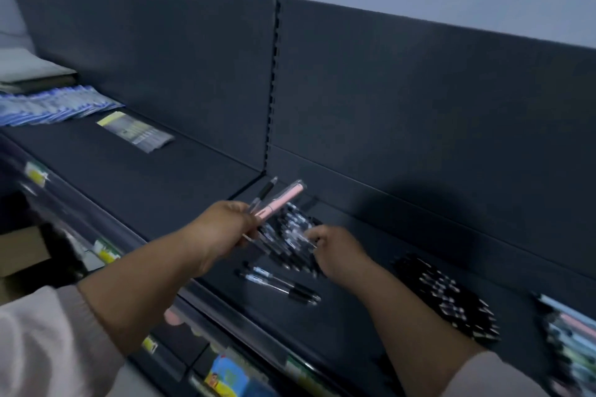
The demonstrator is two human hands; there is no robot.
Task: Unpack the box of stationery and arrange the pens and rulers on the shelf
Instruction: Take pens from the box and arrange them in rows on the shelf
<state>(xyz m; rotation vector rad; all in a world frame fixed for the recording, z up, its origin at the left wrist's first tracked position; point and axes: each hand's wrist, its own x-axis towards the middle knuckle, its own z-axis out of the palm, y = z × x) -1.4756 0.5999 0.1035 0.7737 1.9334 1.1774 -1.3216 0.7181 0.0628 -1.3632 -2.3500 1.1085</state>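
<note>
Arranging stage, pens on the shelf [161,177]. Left hand [222,229] grips a pink pen [283,201] and a clear pen [266,192] above it. Right hand [338,251] is at the black pen pile [290,235], its grip blurred and undeterminable. Next move, judged: place the pink pen with the pastel pens [571,332].

The shelf [135,177] is showing smooth, matt, dark painted metal. The pink pen [285,200] that the left hand [222,229] is gripping is looking like smooth plastic in a glossy clear wrapper. At four o'clock from it, the black pens [451,300] are glinting like shiny plastic. At ten o'clock, blue packets [58,106] are shining as glossy film.
</note>
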